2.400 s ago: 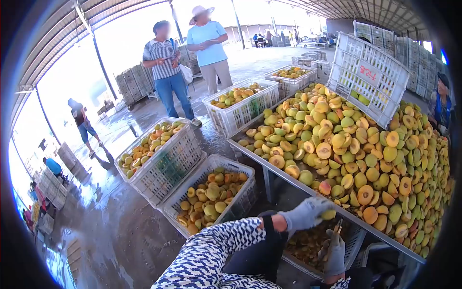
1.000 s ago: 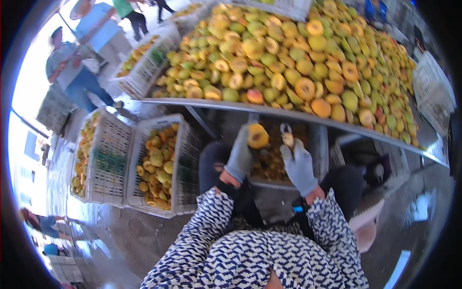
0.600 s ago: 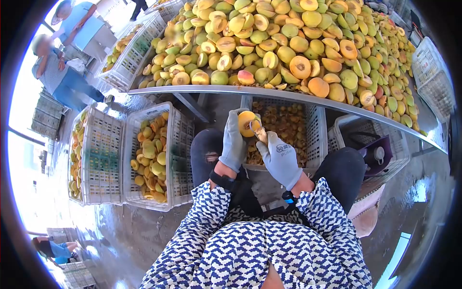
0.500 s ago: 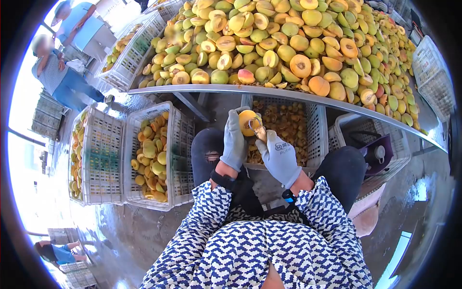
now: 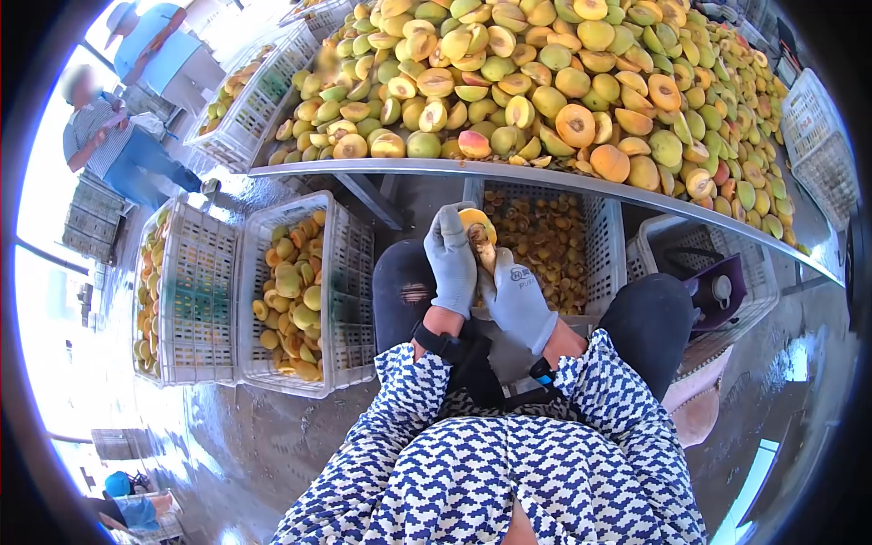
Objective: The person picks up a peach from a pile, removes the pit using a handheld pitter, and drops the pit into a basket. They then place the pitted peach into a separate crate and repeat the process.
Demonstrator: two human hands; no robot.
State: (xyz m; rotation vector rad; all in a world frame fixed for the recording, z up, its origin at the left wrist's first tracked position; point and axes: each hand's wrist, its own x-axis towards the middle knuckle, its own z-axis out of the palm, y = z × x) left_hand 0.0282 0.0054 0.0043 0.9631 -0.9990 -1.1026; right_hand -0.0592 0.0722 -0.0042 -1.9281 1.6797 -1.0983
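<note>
Over the edge of a crate, my left hand [image 5: 452, 263], in a grey glove, is closed around a yellow peach half [image 5: 472, 217]. My right hand [image 5: 520, 302], gloved alike, grips the wooden handle of a small pitting tool [image 5: 488, 260]. The tool's working end meets the cut face of the peach, so its metal part is mostly hidden. Both hands are close together between my knees. Below and behind them, the crate [image 5: 603, 245] holds many small brownish-orange peach scraps.
A metal-edged table [image 5: 427, 166] bears a large heap of peach halves [image 5: 563, 86]. Crates of peach halves [image 5: 329, 350] stand at left. At right, another crate [image 5: 761, 295] holds a purple container [image 5: 724, 289]. Several people are at far left, including a person in a striped top [image 5: 95, 127].
The peach half has turned and tilted in my left hand, whose back now shows more. My right hand has moved slightly down and left, with the tool steeper. The view has shifted slightly.
</note>
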